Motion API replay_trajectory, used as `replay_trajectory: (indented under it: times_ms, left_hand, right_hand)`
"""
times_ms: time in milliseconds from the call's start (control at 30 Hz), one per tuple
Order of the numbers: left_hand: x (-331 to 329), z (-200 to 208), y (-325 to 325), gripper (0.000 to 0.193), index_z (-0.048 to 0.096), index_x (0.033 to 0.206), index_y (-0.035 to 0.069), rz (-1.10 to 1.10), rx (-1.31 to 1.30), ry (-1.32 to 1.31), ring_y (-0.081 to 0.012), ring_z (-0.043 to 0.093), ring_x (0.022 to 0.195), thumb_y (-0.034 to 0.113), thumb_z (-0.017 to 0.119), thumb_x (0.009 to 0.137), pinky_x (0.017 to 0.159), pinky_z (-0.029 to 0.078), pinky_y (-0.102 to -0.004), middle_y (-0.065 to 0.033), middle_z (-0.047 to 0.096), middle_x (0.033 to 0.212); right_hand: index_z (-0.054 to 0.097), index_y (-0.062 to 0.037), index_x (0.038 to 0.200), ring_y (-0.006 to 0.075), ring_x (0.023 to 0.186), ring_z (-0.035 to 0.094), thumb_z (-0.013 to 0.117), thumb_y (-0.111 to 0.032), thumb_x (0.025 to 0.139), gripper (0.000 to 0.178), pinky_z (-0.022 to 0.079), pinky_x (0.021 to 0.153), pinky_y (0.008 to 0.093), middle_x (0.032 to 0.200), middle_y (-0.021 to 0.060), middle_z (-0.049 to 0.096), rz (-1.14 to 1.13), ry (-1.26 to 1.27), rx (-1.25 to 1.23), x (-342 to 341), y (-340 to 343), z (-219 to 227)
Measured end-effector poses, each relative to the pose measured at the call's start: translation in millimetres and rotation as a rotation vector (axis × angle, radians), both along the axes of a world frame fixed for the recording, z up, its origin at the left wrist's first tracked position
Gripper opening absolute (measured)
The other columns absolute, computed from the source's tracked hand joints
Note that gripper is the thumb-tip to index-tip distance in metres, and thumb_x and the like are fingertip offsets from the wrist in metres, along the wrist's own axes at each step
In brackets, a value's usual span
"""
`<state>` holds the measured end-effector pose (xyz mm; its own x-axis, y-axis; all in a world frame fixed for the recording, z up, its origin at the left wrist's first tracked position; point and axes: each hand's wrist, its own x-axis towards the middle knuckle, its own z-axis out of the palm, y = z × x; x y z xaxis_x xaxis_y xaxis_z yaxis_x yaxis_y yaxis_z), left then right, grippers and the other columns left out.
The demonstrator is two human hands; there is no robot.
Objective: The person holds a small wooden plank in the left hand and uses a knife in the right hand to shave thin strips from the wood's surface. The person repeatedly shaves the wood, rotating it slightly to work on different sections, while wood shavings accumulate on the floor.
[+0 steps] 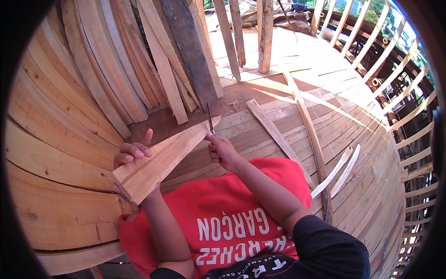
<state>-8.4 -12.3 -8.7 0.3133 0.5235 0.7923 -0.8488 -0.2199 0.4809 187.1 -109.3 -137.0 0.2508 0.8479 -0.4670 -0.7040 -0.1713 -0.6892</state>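
Observation:
A wedge-shaped wooden board [160, 160] lies slanted across the middle, its wide end near and left, its narrow tip pointing up and right. My left hand [132, 151] grips its wide end, fingers curled over the left edge and the palm hidden beneath. My right hand [223, 151] is closed around a slim, dark knife [210, 119], seen nearly edge-on. The knife points up beside the board's narrow tip; whether they touch I cannot tell. Most of its handle is hidden in my fingers.
Curved plank walls [51, 204] rise on the left, with long boards [111, 69] leaning there. A dark post [190, 51] stands ahead. On the plank floor [371, 200] lie a long batten [306, 125], a shorter board [274, 130] and two pale curved strips [335, 172]. A slatted railing [420, 151] lines the right.

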Motion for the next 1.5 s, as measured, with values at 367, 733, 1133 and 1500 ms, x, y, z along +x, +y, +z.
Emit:
replay_trajectory:
  times_ms: [367,733,1133,1500]
  left_hand:
    - [10,9,-21,0.052,0.048,0.077,0.016,0.366,-0.036,0.009,-0.0151,0.041,0.083,0.060,0.030,0.097,0.092,0.033,-0.0386,-0.0008,0.036,0.088]
    - [16,20,-20,0.078,0.060,0.076,0.010,0.138,0.279,0.120,-0.0302,0.061,0.089,0.087,0.053,0.070,0.088,0.049,-0.0505,-0.0095,0.060,0.085]
    - [10,44,-35,0.068,0.067,0.090,0.002,-0.085,0.520,0.350,-0.0318,0.066,0.076,0.067,0.046,0.092,0.080,0.055,-0.0489,-0.0152,0.066,0.081]
    - [-22,3,9,0.066,0.060,0.081,0.007,0.133,0.068,0.063,-0.0260,0.057,0.066,0.067,0.034,0.092,0.072,0.050,-0.0457,-0.0100,0.058,0.069]
  right_hand:
    - [0.051,-0.0146,0.094,0.0060,0.050,0.029,0.054,-0.045,0.100,0.031,0.025,0.045,0.0243,0.064,-0.0075,0.034,0.043,0.100,0.140,-7,2,-2]
    - [0.037,-0.0195,0.076,0.0063,0.050,0.026,0.053,-0.046,0.100,0.039,0.022,0.046,0.0245,0.062,-0.0079,0.029,-0.034,0.047,0.122,2,8,11]
    - [0.045,-0.0158,0.080,0.0063,0.047,0.028,0.047,-0.053,0.100,0.043,0.023,0.044,0.0246,0.061,-0.0074,0.031,-0.060,-0.122,-0.002,-3,13,14]
    - [0.055,0.0017,0.078,0.0301,0.060,0.057,0.038,-0.046,0.104,0.057,0.042,0.060,0.0442,0.062,0.0134,0.055,0.107,-0.962,0.054,-3,30,-14]
